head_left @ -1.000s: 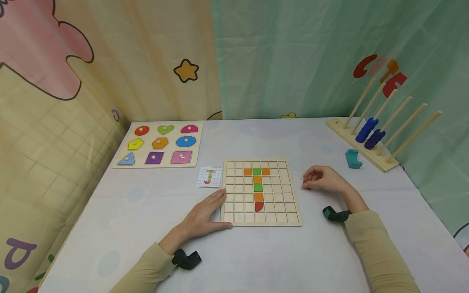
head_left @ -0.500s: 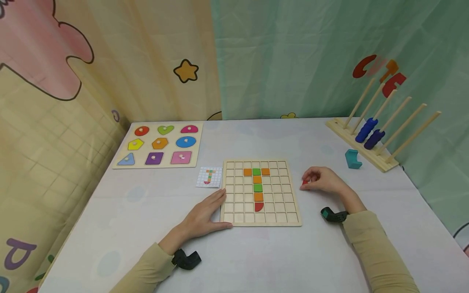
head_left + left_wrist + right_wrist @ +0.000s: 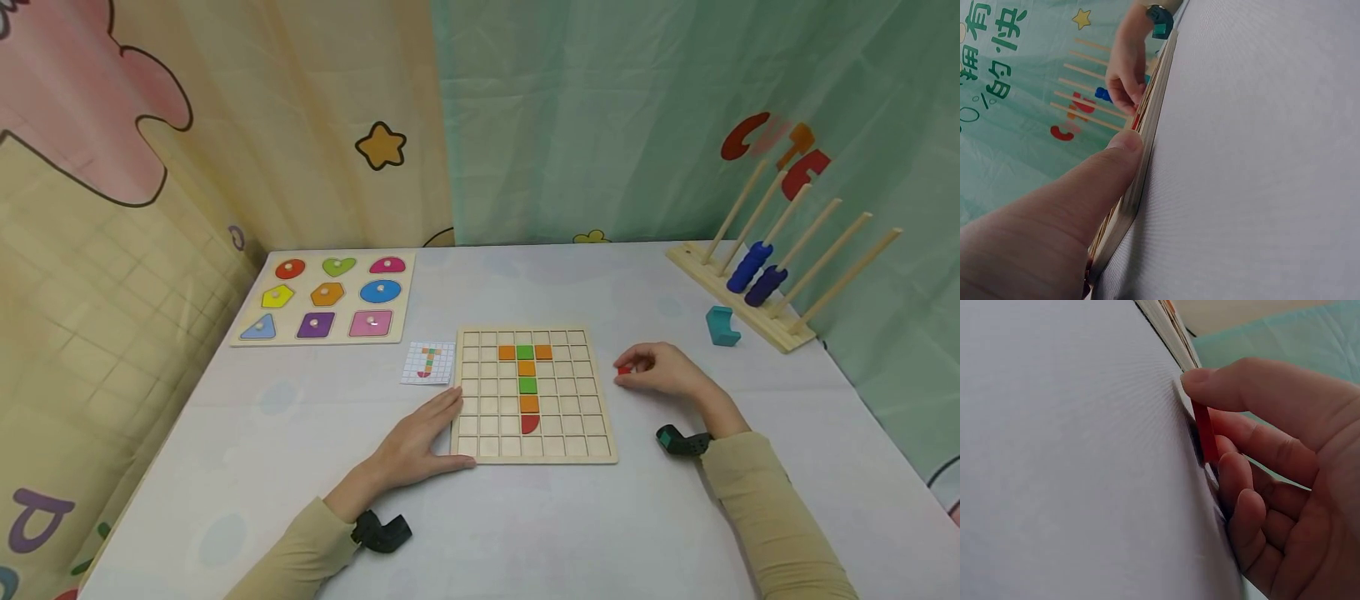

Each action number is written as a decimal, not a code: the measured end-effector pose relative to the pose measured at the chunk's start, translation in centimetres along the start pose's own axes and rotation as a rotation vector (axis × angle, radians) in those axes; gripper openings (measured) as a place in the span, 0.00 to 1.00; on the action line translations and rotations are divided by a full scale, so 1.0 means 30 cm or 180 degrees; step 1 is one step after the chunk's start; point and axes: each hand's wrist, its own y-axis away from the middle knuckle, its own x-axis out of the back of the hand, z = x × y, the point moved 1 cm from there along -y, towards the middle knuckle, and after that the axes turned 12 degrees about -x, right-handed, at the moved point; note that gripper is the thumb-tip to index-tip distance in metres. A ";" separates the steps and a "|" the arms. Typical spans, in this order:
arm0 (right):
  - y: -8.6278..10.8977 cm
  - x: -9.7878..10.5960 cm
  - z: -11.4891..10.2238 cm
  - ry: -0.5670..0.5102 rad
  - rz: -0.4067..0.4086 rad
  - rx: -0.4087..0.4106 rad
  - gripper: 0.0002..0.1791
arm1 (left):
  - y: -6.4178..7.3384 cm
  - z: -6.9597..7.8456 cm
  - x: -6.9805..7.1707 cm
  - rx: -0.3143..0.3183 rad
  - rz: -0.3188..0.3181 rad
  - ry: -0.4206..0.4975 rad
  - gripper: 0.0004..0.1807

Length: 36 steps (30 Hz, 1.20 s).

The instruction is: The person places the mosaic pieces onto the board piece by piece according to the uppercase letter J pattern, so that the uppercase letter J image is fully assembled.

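Note:
A wooden grid board (image 3: 570,429) lies on the table. Orange and green square tiles form a T on it, with a red quarter-round tile (image 3: 530,424) at the foot of its stem. My left hand (image 3: 412,442) rests at the board's left side, fingers extended at the edge and thumb along the near corner. To the right of the board, my right hand (image 3: 663,368) pinches a small red tile (image 3: 1205,431) between thumb and fingers, close over the tabletop. Its other fingers curl loosely in the right wrist view.
A pattern card (image 3: 428,362) lies left of the board, showing a similar figure. Behind it is a shape puzzle (image 3: 345,329) with knobbed pieces. At the back right stands a peg rack (image 3: 686,252) bearing blue pieces, with a teal piece (image 3: 723,326) beside it.
My right hand has shifted slightly left toward the board, and the red tile has turned a little in its fingers. The left hand and the board keep their places.

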 end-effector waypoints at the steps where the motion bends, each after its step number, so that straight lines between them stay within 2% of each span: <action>1: 0.001 0.001 -0.002 0.0010 0.0005 0.0003 0.16 | 0.000 0.000 0.000 0.0000 -0.0003 0.0000 0.52; 12: 0.006 0.020 -0.008 0.0090 0.0033 0.0020 0.13 | 0.001 -0.004 -0.004 -0.0021 0.0008 -0.0013 0.52; 21: 0.006 0.018 -0.030 -0.0128 -0.0230 0.0078 0.13 | 0.001 -0.004 -0.004 -0.0042 0.0027 -0.0012 0.52; 27: 0.015 -0.010 -0.098 -0.0264 -0.0347 0.0313 0.14 | 0.001 -0.001 -0.004 -0.0009 0.0010 0.0003 0.52; 29: 0.035 -0.019 -0.157 -0.0273 -0.0432 0.0410 0.14 | 0.001 0.000 -0.003 -0.0001 0.0011 0.0005 0.52; 34: 0.035 -0.074 -0.255 -0.0317 -0.0811 0.0637 0.14 | 0.001 -0.001 -0.002 0.0011 0.0007 0.0003 0.52; 36: 0.019 -0.103 -0.271 -0.0339 -0.0992 0.0783 0.13 | 0.000 -0.001 -0.002 0.0012 0.0013 0.0007 0.52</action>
